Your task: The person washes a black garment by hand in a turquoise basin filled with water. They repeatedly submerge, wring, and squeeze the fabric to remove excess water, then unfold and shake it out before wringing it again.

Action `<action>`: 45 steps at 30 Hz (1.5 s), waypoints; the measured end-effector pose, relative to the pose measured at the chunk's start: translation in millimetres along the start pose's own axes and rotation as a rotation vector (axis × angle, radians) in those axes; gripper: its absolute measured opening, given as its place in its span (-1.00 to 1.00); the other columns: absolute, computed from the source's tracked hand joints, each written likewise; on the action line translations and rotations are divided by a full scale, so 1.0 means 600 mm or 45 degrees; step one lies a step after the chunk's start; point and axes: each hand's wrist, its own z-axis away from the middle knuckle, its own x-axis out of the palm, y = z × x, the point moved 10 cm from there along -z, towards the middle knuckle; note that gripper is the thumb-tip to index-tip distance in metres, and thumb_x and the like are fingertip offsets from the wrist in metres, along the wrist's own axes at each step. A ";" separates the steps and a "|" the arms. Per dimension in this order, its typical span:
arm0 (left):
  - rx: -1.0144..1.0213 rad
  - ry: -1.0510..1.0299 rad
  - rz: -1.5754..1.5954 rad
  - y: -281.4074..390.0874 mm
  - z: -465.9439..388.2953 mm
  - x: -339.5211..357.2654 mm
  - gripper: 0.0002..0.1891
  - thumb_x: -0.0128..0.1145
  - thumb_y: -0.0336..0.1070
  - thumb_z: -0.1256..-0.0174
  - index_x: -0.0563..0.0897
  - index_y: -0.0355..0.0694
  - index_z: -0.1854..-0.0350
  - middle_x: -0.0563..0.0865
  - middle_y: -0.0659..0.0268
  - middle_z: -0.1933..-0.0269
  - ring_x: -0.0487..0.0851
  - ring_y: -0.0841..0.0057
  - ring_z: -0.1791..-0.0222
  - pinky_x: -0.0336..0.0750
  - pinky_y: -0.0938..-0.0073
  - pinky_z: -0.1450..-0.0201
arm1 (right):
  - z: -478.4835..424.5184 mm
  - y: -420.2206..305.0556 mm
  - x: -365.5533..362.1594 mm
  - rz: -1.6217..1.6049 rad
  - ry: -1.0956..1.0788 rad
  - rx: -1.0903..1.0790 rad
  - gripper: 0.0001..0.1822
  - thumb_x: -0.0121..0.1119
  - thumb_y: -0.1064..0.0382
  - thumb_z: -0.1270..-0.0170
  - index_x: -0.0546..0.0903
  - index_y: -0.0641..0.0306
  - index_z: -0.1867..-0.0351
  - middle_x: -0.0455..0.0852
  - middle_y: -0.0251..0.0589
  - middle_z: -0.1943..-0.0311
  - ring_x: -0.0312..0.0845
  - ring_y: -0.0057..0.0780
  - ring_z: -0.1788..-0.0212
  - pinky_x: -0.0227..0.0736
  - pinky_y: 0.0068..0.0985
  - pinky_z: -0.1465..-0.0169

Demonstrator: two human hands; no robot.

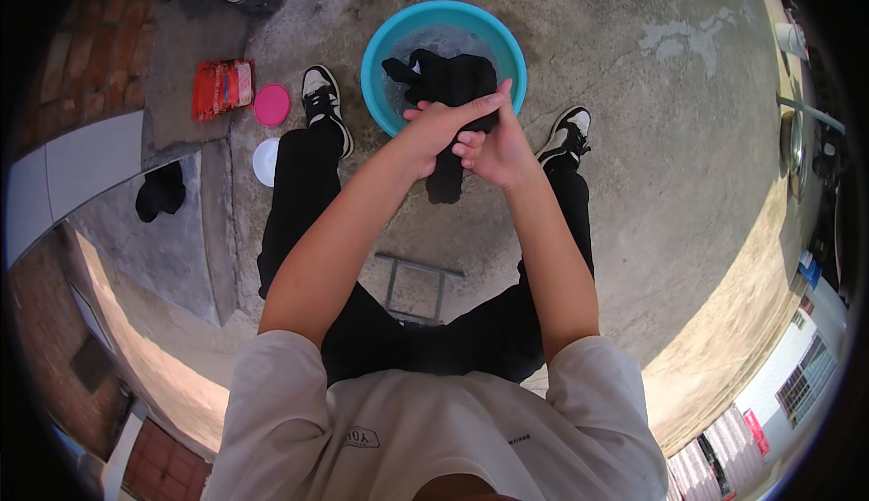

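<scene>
Over the near rim of a turquoise plastic basin (377,111), both hands grip a bunched black cloth garment (461,77). My left hand (438,127) lies across the fabric with its thumb stretched to the right. My right hand (504,144) presses in from the other side, its fingers curled under the cloth. A narrow end of the garment hangs below the hands, outside the basin. The wider part of the fabric is over the cloudy water (441,38), and I cannot tell how much of it is submerged.
Left of my shoes sit a red printed plastic bag (223,90), a pink round lid (272,104) and a white round container (266,162). Another black cloth (161,191) rests on a concrete ledge (136,250). A metal frame (415,288) shows between my legs.
</scene>
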 end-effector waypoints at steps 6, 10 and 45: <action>-0.122 -0.151 0.016 -0.006 0.013 0.020 -0.45 0.16 0.33 -0.32 0.41 -0.04 0.58 0.35 0.52 0.72 0.34 0.69 0.76 0.33 0.54 0.61 | 0.008 -0.049 0.081 -0.015 -0.367 -0.278 0.04 -0.26 -0.59 -0.19 0.38 0.39 -0.31 0.61 0.05 -0.09 0.66 -0.24 0.04 0.55 -0.29 0.01; -0.158 -0.132 -0.038 -0.014 0.026 0.019 -0.47 0.08 0.32 -0.39 0.39 -0.02 0.55 0.32 0.53 0.73 0.34 0.71 0.76 0.33 0.57 0.60 | 0.006 -0.074 0.085 -0.194 -0.256 -0.456 0.17 -0.27 -0.67 -0.22 0.28 0.50 -0.40 0.57 0.12 -0.21 0.62 -0.09 -0.06 0.46 -0.09 -0.26; 0.161 0.289 -0.817 0.004 0.045 -0.065 -0.81 0.16 -0.32 -0.16 0.56 -0.35 0.50 0.61 0.28 0.62 0.61 0.50 0.67 0.47 0.43 0.52 | -0.029 -0.077 0.097 -0.310 0.251 -0.489 -0.70 0.26 0.14 -0.37 0.48 0.26 0.06 0.66 -0.33 0.35 0.57 -0.56 0.41 0.48 -0.56 0.35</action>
